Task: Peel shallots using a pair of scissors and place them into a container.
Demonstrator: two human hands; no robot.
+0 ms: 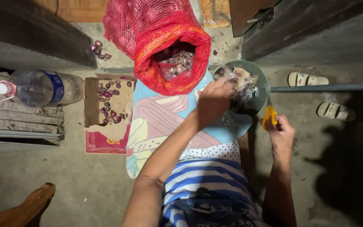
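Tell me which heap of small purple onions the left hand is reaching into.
The left hand reaches into the bowl, not the red mesh sack or cardboard box.

Red mesh sack (164, 46), purple shallots (110, 103), yellow-handled scissors (269, 115), blue-and-white striped shirt (206, 185), green bowl (260, 82)

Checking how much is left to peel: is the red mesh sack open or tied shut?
Open. The red mesh sack has its mouth rolled down, and small purple shallots show inside.
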